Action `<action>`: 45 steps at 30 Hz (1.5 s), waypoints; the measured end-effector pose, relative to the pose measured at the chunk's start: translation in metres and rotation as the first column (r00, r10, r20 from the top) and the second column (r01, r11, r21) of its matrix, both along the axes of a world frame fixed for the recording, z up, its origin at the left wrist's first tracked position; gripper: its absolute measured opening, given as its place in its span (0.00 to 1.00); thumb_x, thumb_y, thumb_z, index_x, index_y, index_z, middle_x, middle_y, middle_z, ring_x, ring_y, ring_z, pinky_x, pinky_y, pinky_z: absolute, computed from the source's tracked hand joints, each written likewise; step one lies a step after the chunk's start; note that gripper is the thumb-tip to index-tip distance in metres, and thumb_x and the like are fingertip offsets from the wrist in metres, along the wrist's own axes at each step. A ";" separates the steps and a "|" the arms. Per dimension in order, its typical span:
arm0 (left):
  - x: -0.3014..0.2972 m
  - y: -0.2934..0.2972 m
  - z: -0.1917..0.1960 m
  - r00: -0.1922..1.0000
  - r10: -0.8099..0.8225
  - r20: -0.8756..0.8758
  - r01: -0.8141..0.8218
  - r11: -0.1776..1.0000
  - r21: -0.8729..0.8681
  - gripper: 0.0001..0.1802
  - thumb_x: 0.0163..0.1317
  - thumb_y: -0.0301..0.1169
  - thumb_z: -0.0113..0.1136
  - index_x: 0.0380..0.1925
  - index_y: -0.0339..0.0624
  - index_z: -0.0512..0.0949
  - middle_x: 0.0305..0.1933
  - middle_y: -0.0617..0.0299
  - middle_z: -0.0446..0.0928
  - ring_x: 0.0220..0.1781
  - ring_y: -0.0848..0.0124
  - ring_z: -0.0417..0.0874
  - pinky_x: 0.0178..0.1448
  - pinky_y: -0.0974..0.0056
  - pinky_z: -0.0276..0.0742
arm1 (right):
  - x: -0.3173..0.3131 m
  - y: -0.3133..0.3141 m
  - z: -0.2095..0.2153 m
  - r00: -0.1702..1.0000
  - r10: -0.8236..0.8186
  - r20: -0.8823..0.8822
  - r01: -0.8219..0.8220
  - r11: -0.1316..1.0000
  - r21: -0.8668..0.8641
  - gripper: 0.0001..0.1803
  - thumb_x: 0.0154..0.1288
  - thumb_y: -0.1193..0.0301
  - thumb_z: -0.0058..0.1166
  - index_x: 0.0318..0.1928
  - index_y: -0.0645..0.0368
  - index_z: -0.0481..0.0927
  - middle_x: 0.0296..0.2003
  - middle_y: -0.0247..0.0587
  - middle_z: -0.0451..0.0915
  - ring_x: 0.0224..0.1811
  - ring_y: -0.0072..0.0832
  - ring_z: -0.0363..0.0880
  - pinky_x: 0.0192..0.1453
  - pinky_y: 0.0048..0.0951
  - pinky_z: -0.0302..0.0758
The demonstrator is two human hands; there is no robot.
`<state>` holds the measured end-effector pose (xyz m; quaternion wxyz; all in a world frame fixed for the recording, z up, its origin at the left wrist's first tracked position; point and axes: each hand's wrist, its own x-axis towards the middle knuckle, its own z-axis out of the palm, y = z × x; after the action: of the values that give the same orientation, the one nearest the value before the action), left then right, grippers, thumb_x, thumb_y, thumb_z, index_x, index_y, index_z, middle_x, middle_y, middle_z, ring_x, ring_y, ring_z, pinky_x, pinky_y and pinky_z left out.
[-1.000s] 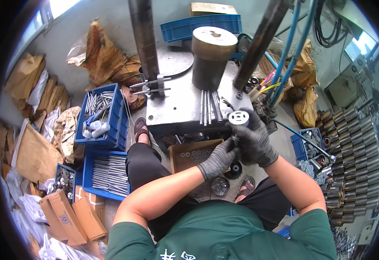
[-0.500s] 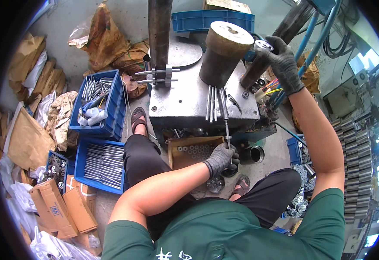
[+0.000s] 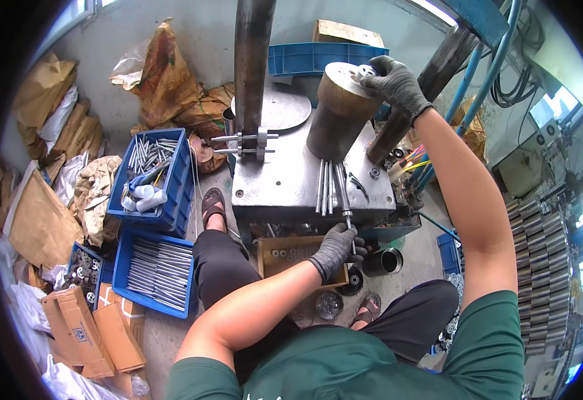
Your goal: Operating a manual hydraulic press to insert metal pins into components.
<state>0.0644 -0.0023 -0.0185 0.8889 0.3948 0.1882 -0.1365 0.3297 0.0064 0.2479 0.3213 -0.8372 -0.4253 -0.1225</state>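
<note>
My left hand (image 3: 335,253), in a dark grey knit glove, is closed round the lower end of a slim metal shaft (image 3: 341,191). The shaft's thicker upper part lies across the front edge of the steel worktable (image 3: 258,187). My right hand (image 3: 398,87), gloved alike, grips a small round metal disc with holes (image 3: 365,71) at the top of a thick steel cylinder (image 3: 345,110); whether the disc rests on it I cannot tell. Several thin metal rods (image 3: 323,190) lie beside the shaft, under the cylinder. A dark curved tool (image 3: 358,187) lies to their right.
Steel columns (image 3: 251,67) rise from the worktable. Left of it stand a blue crate of metal parts (image 3: 185,180) and a blue tray of rods (image 3: 123,267). A wooden box of small rings (image 3: 265,257) and a metal tube (image 3: 388,261) are below the table's front edge.
My right hand has brought the disc leftward, from beside the cylinder to its top. My left hand keeps hold of the shaft, which has shifted slightly. The whole view has tilted a little.
</note>
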 end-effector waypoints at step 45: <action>0.167 0.138 0.258 0.336 0.218 0.916 -0.856 0.477 0.201 0.18 0.72 0.18 0.56 0.55 0.41 0.63 0.42 0.56 0.75 0.36 0.65 0.87 0.40 0.63 0.91 | -0.116 -0.332 0.030 0.828 -0.251 0.502 0.049 0.923 0.380 0.10 0.71 0.69 0.60 0.43 0.64 0.80 0.37 0.51 0.82 0.40 0.46 0.82 0.47 0.41 0.78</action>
<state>0.2318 0.1361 0.2394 0.6455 0.6004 -0.0644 0.4676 0.2139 -0.3261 0.2776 0.3215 -0.7283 -0.4014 -0.4529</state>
